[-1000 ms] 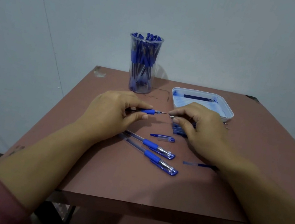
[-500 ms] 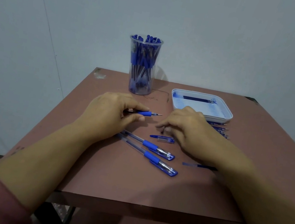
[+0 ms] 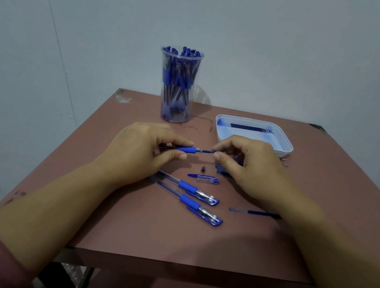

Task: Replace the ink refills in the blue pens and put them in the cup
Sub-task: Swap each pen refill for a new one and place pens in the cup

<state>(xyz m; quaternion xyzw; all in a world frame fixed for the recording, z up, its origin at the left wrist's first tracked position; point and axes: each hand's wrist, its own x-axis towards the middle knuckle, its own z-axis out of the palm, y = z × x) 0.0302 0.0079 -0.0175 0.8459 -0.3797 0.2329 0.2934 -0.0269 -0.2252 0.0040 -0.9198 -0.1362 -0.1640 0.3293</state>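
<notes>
Blue pen (image 3: 187, 149): held level above the worktop (image 3: 168, 235), between the two hands, rear of the barrel hidden in the left palm
Left hand (image 3: 142, 151): thumb and fingers curled round the pen's blue grip
Right hand (image 3: 250, 169): thumb and forefinger pinching the outer end of the ink refill (image 3: 204, 150), which juts from the pen's front toward the right
Tip piece (image 3: 203, 168): small, dark, lying on the worktop just below the held pen
Cap (image 3: 203, 178): clear with a blue clip, flat, nearer the person than the tip piece
Two capped pens (image 3: 191, 190): side by side, slanted, rear ends under the left wrist
Loose refill (image 3: 253, 212): flat, partly under the right forearm
Cup (image 3: 177, 86): clear, upright, full of blue pens, near the far edge, well apart from both hands
Tray (image 3: 289, 147): white, far right, just beyond the right hand, with a dark refill (image 3: 247, 127) in it
A broad strip of worktop separates the capped pens from the near edge
</notes>
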